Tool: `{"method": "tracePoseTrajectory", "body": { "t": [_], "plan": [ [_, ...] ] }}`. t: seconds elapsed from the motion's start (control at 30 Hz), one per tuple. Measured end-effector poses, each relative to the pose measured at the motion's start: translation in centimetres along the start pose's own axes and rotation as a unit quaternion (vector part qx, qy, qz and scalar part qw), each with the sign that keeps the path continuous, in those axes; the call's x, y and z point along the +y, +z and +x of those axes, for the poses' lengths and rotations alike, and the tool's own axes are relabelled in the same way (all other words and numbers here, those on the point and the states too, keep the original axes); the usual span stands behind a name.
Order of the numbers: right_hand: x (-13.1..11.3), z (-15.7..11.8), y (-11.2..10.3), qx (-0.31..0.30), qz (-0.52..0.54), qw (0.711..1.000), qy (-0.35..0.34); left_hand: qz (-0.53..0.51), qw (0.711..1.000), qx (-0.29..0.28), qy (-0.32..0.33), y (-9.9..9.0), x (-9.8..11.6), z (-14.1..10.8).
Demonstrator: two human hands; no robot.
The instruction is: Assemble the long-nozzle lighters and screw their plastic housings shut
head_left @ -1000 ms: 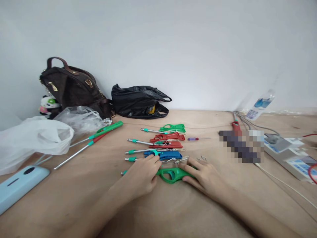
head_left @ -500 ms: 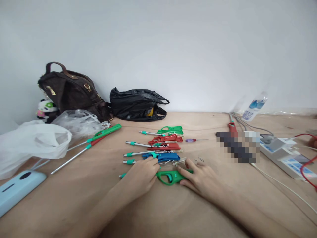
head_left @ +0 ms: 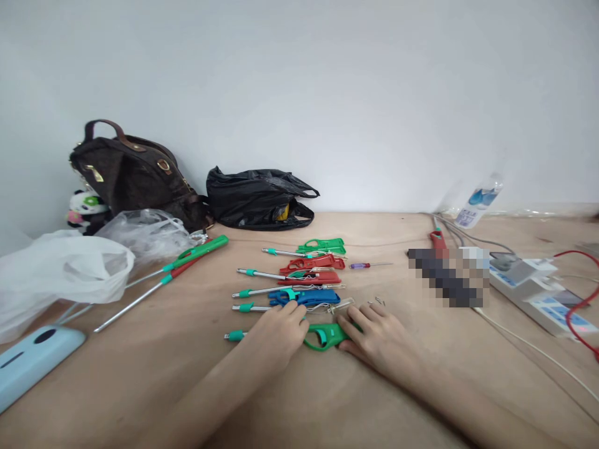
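Two hands on a green utility lighter at the near end of a row

The green utility lighter (head_left: 326, 337) lay near the middle of the worktop (head_left: 290, 399), its trigger loop showing between the two hands and its tip pointing left. The left hand (head_left: 281, 333) had a narrow grip on the front of the handle, covering part of the rod. The right hand (head_left: 374, 333) had its grip closed on the rear end, thumb on the near side.

Just beyond lay the opened blue lighter (head_left: 318, 297), with a clear fuel tank (head_left: 344, 305) near the right hand's fingers. Farther off came opened red lighters (head_left: 322, 276) and an opened green lighter (head_left: 330, 246). A purple-handled screwdriver (head_left: 360, 265) lay to their right, and small screws (head_left: 378, 301) lay beyond the right hand. The black plastic bag (head_left: 257, 196) and brown backpack (head_left: 135, 178) stood against the wall at far left; the power strip (head_left: 547, 308) was at right
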State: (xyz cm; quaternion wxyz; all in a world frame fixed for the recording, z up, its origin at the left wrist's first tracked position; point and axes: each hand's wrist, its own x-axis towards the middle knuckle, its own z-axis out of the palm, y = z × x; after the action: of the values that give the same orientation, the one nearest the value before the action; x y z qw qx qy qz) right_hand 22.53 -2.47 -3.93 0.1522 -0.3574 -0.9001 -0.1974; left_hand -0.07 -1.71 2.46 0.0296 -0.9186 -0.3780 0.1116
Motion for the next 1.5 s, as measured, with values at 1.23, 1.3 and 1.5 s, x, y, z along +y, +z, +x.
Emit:
{"method": "tracePoseTrajectory", "body": {
  "t": [1.23, 1.3, 1.5],
  "plan": [
    [11.6, -2.9, 0.6, -0.098, 0.091, 0.900, 0.414, -0.152, 0.978, 0.140, 0.041, 1.8, 1.2, 1.0],
    [10.1, -1.7, -0.5, -0.076, 0.127, 0.920, 0.363, -0.161, 0.976, 0.139, 0.041, 1.9, 1.1, 1.0],
    [3.5, 2.1, -3.9, -0.121, 0.301, 0.940, 0.107, -0.235, 0.962, 0.139, 0.027, 2.5, 0.6, 1.4]
  ]
}}
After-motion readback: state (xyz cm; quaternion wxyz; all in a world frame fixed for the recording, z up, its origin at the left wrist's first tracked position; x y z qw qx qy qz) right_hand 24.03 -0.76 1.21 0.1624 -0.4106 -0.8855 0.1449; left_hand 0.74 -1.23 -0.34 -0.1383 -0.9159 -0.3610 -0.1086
